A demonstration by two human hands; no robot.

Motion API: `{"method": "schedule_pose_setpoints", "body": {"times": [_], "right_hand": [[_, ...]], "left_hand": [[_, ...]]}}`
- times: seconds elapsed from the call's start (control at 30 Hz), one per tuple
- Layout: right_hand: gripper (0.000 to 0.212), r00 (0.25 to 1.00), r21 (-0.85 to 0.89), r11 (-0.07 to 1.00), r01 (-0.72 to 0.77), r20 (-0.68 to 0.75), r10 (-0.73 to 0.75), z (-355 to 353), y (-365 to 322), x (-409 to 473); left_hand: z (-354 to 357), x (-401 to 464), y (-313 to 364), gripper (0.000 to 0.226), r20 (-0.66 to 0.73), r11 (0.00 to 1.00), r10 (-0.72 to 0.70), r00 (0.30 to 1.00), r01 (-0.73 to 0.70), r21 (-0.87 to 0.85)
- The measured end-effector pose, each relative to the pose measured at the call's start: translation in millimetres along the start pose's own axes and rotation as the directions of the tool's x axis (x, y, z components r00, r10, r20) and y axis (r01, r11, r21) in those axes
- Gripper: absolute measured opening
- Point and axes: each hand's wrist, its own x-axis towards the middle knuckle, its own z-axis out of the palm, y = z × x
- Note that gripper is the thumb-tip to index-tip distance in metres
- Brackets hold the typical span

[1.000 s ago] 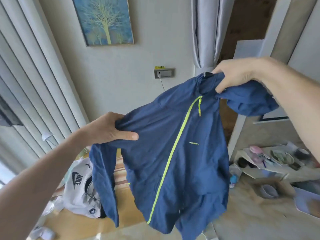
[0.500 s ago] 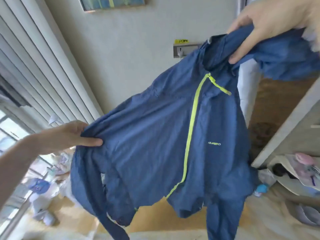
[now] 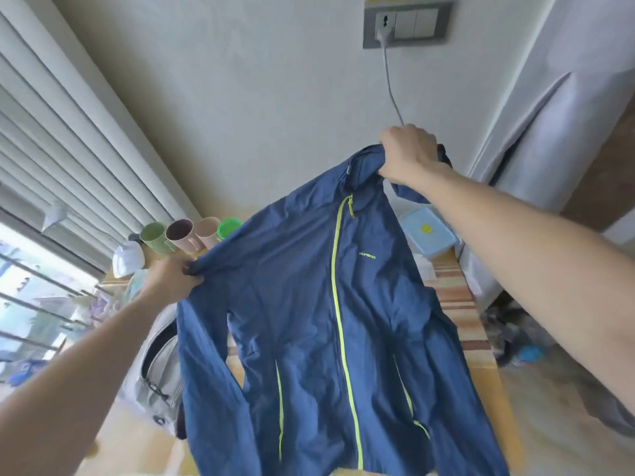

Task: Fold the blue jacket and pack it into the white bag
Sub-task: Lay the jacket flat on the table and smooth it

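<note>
The blue jacket (image 3: 309, 304) with a lime-green zip is spread front-side up over the wooden table (image 3: 481, 341), its sleeves hanging down both sides. My left hand (image 3: 171, 278) pinches the jacket's left shoulder. My right hand (image 3: 407, 154) grips the collar and right shoulder, lifted a little above the table's far end. The white bag (image 3: 159, 369) lies at the table's left, its dark opening showing, partly hidden under the jacket's left sleeve.
Several cups (image 3: 182, 235) and a white object (image 3: 127, 259) stand at the table's far left. A light-blue lidded box (image 3: 427, 231) sits at the far right. A wall socket with a cable (image 3: 405, 24) is above. Window blinds run along the left; clutter lies on the floor at right.
The jacket went from hanging in the air to lying spread over the table. Both hands came down and forward with it, and the view tilted down onto the table.
</note>
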Motion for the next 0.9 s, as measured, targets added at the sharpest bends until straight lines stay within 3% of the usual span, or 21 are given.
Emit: {"method": "schedule_pose_setpoints", "body": {"times": [0.17,0.33,0.37,0.43,0.5,0.53,0.6,0.67,0.77,0.9], "right_hand": [[0.03,0.995,-0.066,0.994,0.09,-0.038,-0.093,58.1,-12.6,-15.8],[0.031,0.989,0.043,0.989,0.144,0.003,-0.145,136.5,-36.9,-81.7],[0.037,0.987,0.091,0.986,0.143,0.061,-0.149,153.4,-41.0,-95.4],[0.051,0.924,0.233,0.962,0.141,0.317,-0.212,183.7,-46.9,-123.1],[0.051,0.768,0.412,0.911,0.004,0.582,-0.266,206.4,-44.6,-152.5],[0.043,0.731,0.443,0.893,-0.083,0.636,-0.248,218.4,-38.1,-165.6],[0.027,0.777,0.416,0.886,-0.204,0.619,-0.112,240.7,-18.0,-185.6],[0.022,0.807,0.358,0.861,-0.36,0.584,0.094,257.7,6.0,-199.1],[0.017,0.762,0.377,0.718,-0.585,0.559,0.327,276.8,28.9,-202.9],[0.025,0.657,0.633,0.226,-0.741,0.612,0.44,295.1,23.4,-167.5]], "left_hand": [[36.8,23.8,-4.1,0.012,0.019,0.999,-0.029,0.999,0.029,-0.022],[61.7,21.2,-11.3,0.022,-0.066,0.996,-0.09,0.994,0.088,-0.031],[67.4,17.7,-11.1,0.024,-0.09,0.997,-0.077,0.993,0.075,-0.017],[79.5,5.9,-8.7,0.025,-0.099,1.0,-0.031,0.995,0.032,0.002],[95.5,-10.1,-7.4,0.027,-0.056,0.999,0.046,0.997,-0.045,0.016],[105.3,-19.7,-7.6,0.026,-0.01,0.995,0.094,0.995,-0.094,0.029],[131.5,-40.3,-12.5,0.027,0.082,0.986,0.153,0.985,-0.157,0.048],[159.5,-63.5,-16.6,0.028,0.184,0.99,0.126,0.975,-0.136,0.043],[198.5,-83.1,-17.3,0.029,0.327,0.996,0.0,0.945,0.028,-0.079],[228.9,-58.3,12.5,0.048,0.376,0.845,-0.184,0.908,0.341,-0.411]]}}
